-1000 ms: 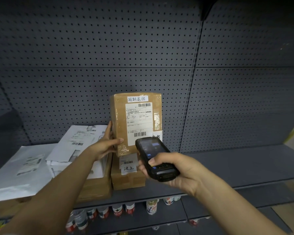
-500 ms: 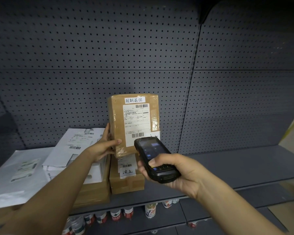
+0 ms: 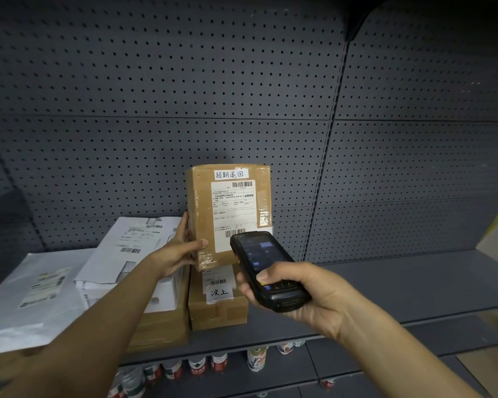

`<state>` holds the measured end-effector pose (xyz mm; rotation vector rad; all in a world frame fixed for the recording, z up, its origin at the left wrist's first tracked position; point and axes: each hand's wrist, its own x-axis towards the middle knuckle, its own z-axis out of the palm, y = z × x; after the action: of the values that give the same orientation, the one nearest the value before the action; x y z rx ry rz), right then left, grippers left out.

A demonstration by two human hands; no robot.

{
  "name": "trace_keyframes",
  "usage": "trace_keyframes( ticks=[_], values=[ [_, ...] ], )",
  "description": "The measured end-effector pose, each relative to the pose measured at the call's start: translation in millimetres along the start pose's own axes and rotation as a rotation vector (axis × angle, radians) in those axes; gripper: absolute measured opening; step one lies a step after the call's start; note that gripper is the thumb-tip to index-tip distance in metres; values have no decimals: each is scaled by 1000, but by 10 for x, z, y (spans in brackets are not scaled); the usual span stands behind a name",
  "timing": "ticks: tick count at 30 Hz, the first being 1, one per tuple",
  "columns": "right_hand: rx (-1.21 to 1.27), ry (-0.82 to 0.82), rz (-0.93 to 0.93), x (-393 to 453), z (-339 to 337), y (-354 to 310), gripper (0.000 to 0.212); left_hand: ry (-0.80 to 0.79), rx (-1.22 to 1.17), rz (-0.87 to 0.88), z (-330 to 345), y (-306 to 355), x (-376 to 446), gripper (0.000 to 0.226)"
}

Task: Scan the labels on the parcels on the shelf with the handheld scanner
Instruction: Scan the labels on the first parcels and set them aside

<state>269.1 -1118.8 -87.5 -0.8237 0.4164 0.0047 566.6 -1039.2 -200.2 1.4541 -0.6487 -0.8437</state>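
Brown cardboard parcel (image 3: 227,216), probably light and stiff with slick tape patches, stands upright on a lower box (image 3: 217,304) on the grey shelf (image 3: 400,285), the left hand (image 3: 181,249) gripping its left edge, the right hand (image 3: 305,294) grasping the black handheld scanner (image 3: 266,271) just before its shipping label (image 3: 233,209).

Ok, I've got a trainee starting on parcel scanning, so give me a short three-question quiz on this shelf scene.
1. True or false: the left hand holds the upright brown parcel.
2. Which hand grips the handheld scanner?
3. The upright brown parcel stands on: A) a white envelope B) a smaller brown box C) the bare shelf.

Key: 1 true; 2 the right hand; 3 B.
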Motion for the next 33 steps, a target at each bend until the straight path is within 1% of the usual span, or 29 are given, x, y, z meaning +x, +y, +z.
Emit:
trace_keyframes(
  ticks=[1,3,4,6,7,9,10,12,14,16,19,22,25,27,28,29,31,33],
  values=[
    [0,2,1,3,4,0,36,0,0,4,-6,-5,3,139],
    [-8,12,1,4,11,1,38,-9,2,9,-14,-17,4,147],
    [-11,15,-1,1,15,2,39,-10,4,11,-19,-26,5,147],
    [-5,17,-3,0,14,7,39,-10,-3,14,-27,-39,6,138],
    [1,17,-3,0,11,10,40,-12,-7,13,-26,-41,5,137],
    [5,14,-1,-4,11,14,39,-20,-9,12,-26,-45,1,144],
    [3,15,2,-6,14,13,38,-19,-13,11,-27,-49,4,143],
    [7,14,2,-11,19,17,37,-15,-34,17,-29,-60,13,133],
    [13,10,-4,-16,17,19,38,-10,-58,21,-33,-76,27,130],
    [6,3,-8,-22,12,23,38,-8,-63,19,-36,-85,33,133],
    [-8,-7,-7,-17,-2,35,39,-19,-62,13,-41,-98,36,146],
    [-13,-12,-11,2,-41,52,40,-11,-61,8,-37,-114,39,147],
    [-47,6,-30,40,-110,77,52,-7,-95,-10,9,-121,49,139],
    [-90,39,-53,66,-166,87,58,14,-149,-34,46,-153,92,120],
    [-95,53,-69,77,-193,87,57,20,-168,-49,71,-168,117,114],
    [-88,69,-85,91,-226,83,55,23,-179,-71,97,-184,148,115],
    [-68,111,-123,119,-293,59,49,23,-185,-122,187,-203,209,126],
    [-66,164,-160,147,-368,22,43,26,-195,-172,304,-239,293,116]
  ],
)
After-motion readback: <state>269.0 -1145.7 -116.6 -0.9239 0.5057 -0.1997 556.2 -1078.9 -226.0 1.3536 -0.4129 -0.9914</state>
